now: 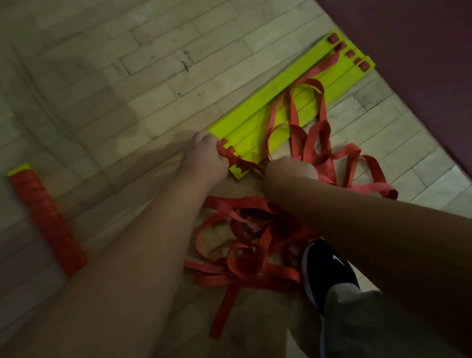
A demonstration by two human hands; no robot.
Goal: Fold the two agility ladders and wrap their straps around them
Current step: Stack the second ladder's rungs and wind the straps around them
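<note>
At the rungs' (252, 109) near end, left grip (204, 158) pinches straps (318, 131)

A gym: pale wood-strip floor (82, 77), maroon mat (430, 53), yellow agility ladder (252, 113).

We see neon yellow-green rungs (280, 103) and red straps (247, 234). The wrapped ladder (46, 217) is red, tipped yellow-green. Our floor (164, 44) is pale staggered planks, the mat (415, 40) maroon, the shoe (327, 267) black with white.
</note>
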